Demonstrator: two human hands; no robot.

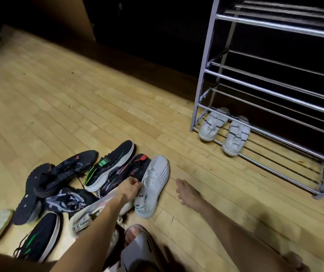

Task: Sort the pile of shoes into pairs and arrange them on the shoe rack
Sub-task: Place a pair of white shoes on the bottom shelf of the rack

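Probably light and soft-sided, the white sneaker: pliable upper, stiffer sole, nothing fragile. Best taken at the collar or the tongue, where a pinch finds an edge (laces would only swing). Lies sole-down on the floor at the right edge of the shoe pile, toe pointing away towards the shoe rack, well apart from it. Left hand curled at the shoe's inner side, fingertips touching the lace area, seemingly pinching there; hard to tell whether firmly closed. Right hand open just right of the shoe, fingers relaxed, holding nothing, not touching it. Already set on the rack's bottom rails, near its left corner: a white pair.
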